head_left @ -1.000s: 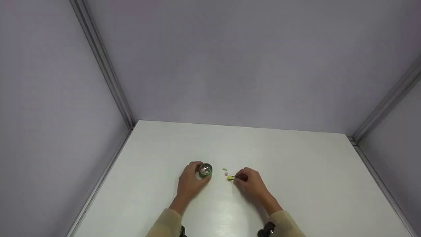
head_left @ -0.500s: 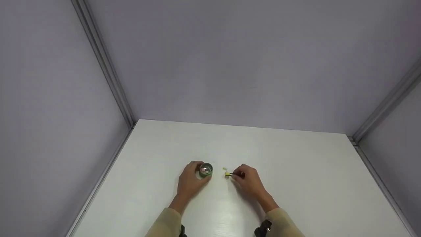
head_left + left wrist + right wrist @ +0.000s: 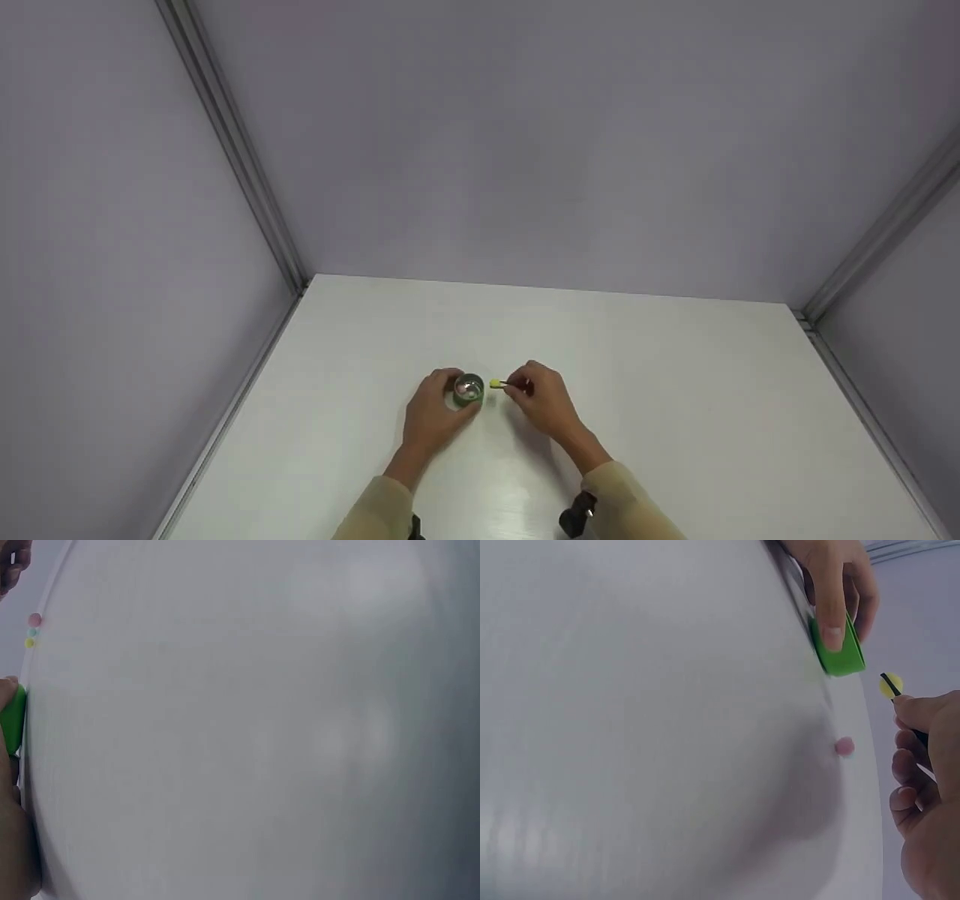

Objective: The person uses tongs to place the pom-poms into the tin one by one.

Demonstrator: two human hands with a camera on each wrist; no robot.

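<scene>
Yellow, tiny and round, the bead (image 3: 495, 384) sits pinched in dark tweezers (image 3: 900, 697) that my right hand (image 3: 541, 399) grips with curled fingers, just beside the green cup (image 3: 469, 389). I judge it light, hard and slippery, best nipped across its middle. My left hand (image 3: 431, 412) curls round the cup, which stands on the white table (image 3: 675, 420).

A green container (image 3: 12, 720) is held at the frame's left edge by the left hand (image 3: 15, 840). Beyond the grip, three small beads (image 3: 31, 631), pink, teal and yellow, are seen on the white table (image 3: 255, 735).
</scene>
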